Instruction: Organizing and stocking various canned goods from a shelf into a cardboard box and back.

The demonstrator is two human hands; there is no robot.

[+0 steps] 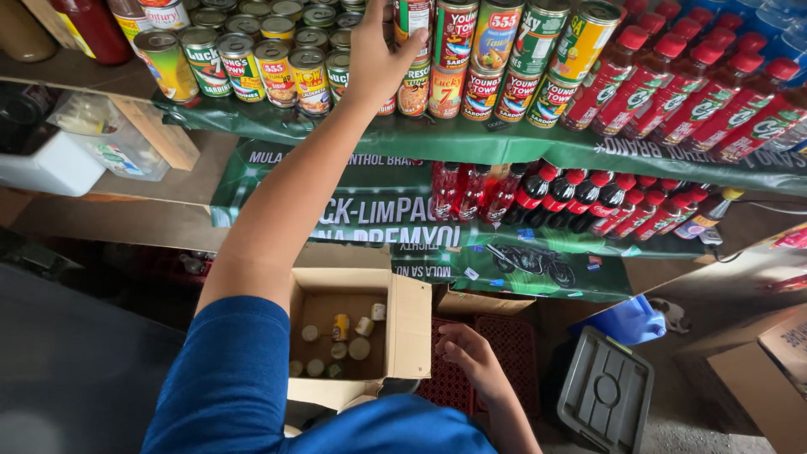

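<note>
Top of frame: long shelf (504, 147) lined with green plastic sheeting, packed with upright tin cans at left and centre, red-capped bottles (698, 92) filling the upper right. Second shelf below it, mid-frame, more red-capped bottles lying in rows.

Lower centre: open cardboard box (409, 324), flaps up, a few small cans (340, 326) left in the bottom, mostly bare floor showing. Red plastic crate (504, 336) just right of the box, grey lidded bin (605, 391) lower right, blue bag just above the bin.

Left hand (376, 55), arm in blue sleeve stretched up across centre frame to top centre: fingers wrapped on a stacked can (410, 21) in the shelf's centre block, thumb side toward the neighbouring stack. Looks clamped on it, though the palm hides most of the can.

Right hand (471, 357), lower centre, beside the box's right flap over the red crate: fingers loosely curled, holding nothing visible, touching nothing that can be made out.

Handling judgement: tin can, rigid, fairly heavy for its size if full, smooth printed wrap so somewhat slippery. Best grip around the cylinder wall mid-height, fingers and thumb opposed. Stacks tight and two high, so neighbours likely to topple if nudged sideways.
</note>
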